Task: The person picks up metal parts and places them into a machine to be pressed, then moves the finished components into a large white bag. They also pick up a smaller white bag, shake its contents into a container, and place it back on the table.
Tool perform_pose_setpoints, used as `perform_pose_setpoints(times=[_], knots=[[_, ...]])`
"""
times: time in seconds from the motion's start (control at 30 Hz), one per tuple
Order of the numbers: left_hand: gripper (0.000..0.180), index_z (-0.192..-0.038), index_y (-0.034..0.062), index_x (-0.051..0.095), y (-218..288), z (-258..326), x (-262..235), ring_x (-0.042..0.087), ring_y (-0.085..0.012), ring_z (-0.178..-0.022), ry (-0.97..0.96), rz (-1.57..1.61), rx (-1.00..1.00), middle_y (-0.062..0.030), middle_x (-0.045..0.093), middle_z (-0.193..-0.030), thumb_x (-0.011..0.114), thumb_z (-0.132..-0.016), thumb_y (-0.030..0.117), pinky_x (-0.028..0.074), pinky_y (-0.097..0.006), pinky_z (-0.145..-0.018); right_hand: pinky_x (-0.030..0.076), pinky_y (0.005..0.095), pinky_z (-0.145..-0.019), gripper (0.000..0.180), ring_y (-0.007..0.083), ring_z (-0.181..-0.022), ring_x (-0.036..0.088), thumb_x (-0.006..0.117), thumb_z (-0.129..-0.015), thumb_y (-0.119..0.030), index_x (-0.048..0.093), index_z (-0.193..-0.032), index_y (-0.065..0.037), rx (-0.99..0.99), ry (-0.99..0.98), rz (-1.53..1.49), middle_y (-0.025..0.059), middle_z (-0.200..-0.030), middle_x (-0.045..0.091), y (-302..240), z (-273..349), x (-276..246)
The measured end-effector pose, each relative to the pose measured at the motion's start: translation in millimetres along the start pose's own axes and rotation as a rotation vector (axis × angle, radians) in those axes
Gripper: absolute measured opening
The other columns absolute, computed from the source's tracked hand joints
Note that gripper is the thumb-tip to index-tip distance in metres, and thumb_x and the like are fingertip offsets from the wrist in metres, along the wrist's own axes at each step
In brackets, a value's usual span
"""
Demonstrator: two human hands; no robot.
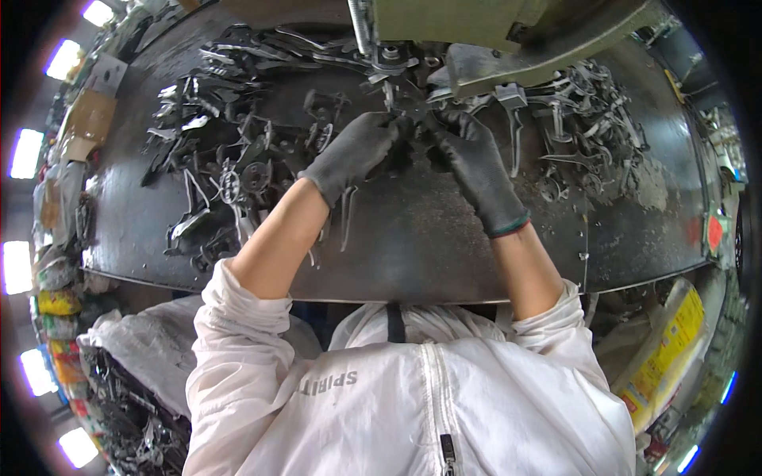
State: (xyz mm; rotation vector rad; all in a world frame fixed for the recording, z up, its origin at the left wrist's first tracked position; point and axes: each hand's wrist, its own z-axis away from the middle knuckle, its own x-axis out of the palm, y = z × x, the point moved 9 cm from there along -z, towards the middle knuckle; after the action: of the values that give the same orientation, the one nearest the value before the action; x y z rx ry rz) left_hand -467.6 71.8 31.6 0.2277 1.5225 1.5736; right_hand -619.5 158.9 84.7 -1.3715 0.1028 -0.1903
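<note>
Both hands wear dark grey work gloves and meet over the middle of the metal table, just below the green machine head. My left hand (pixel 353 151) is closed, its fingertips pinching at a small dark piece. My right hand (pixel 476 166), its cuff edged green and red, closes in from the other side with bent fingers. What they grip is dark against the gloves and partly hidden, so its kind cannot be made out. Just beyond the fingers stands a small bright metal fixture (pixel 388 95) under the machine.
A green machine head (pixel 452 24) overhangs the far side, with a spring (pixel 359 28) beside it. Piles of dark metal levers and brackets lie left (pixel 254 174) and right (pixel 587 119). A cardboard box (pixel 89 119) stands far left; a yellow-and-white sack (pixel 663 349) is below the table's right edge.
</note>
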Motion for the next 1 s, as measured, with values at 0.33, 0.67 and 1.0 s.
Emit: perform_pose_setpoints(times=[0.33,0.67,1.0], knots=[[0.029,-0.121,0.0062,0.067,66,-3,-125,0.069,-0.0365,-0.108,0.310,-1.105,0.278,-0.0195,0.070,-0.117,0.059,-0.094,0.013,0.056,-0.049,-0.087,0.054,0.0261,-0.065,0.027,0.0104,-0.079,0.064,0.064,-0.104,-0.015,0.063,-0.124,0.002,0.051,-0.009,-0.147,0.0034,-0.099,0.068,40,-10,-13],[0.042,-0.131,0.0149,0.070,-84,-32,-261,0.061,-0.0348,-0.129,0.364,-1.393,-0.088,-0.0243,0.064,-0.135,0.058,-0.091,0.013,0.048,-0.045,-0.110,0.052,0.0242,-0.060,0.029,0.0091,-0.072,0.063,0.062,-0.103,-0.012,0.060,-0.129,0.000,0.175,0.004,-0.114,0.0048,-0.099,0.068,25,14,-5],[0.039,-0.135,0.0014,0.057,85,72,-228,0.060,-0.0252,-0.115,0.877,-0.270,0.408,-0.0128,0.066,-0.124,0.047,-0.111,0.031,0.045,-0.038,-0.104,0.053,0.0211,-0.064,0.028,0.0058,-0.076,0.064,0.059,-0.105,-0.010,0.057,-0.131,0.001,0.111,-0.011,-0.144,0.0023,-0.101,0.065,36,15,-17]])
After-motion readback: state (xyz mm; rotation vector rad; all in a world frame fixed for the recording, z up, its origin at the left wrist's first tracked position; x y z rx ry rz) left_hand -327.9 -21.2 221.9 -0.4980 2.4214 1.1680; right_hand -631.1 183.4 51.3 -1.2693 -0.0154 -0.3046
